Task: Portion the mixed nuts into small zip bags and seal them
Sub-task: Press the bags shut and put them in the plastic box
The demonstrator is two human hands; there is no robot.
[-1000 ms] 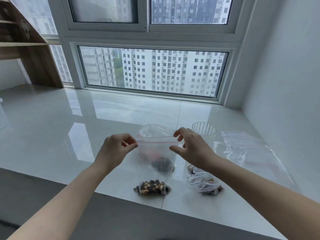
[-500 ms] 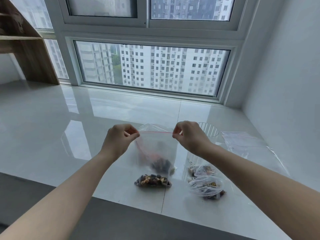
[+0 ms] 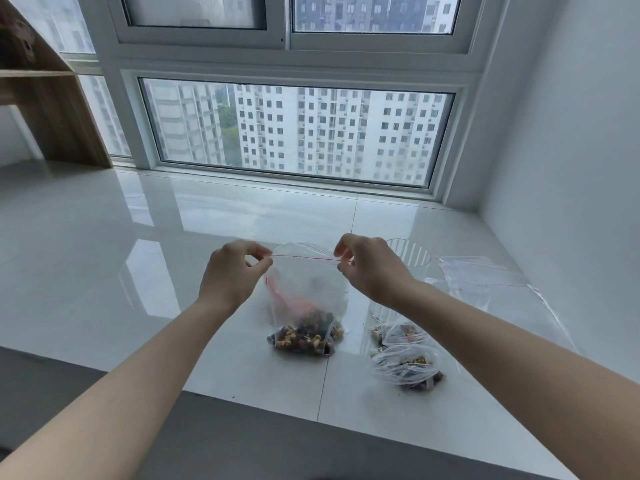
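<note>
I hold a small clear zip bag (image 3: 308, 289) upright above the white sill, its red zip line stretched between my hands. My left hand (image 3: 232, 275) pinches the left end of the zip and my right hand (image 3: 370, 268) pinches the right end. Mixed nuts (image 3: 301, 336) sit in the bag's bottom, which hangs at or just above the sill. Behind it stands a larger bag holding something red, mostly hidden. Two filled small bags (image 3: 407, 367) lie to the right under my right forearm.
A clear ribbed plastic cup (image 3: 414, 254) stands behind my right hand. Empty zip bags (image 3: 485, 282) lie flat at the far right near the wall. The glossy sill (image 3: 121, 254) ends in a dark front edge. A wooden shelf (image 3: 45, 109) stands far left.
Both hands have lifted the bag slightly and pulled the zip line taut and straight. The view has tilted a little toward the window.
</note>
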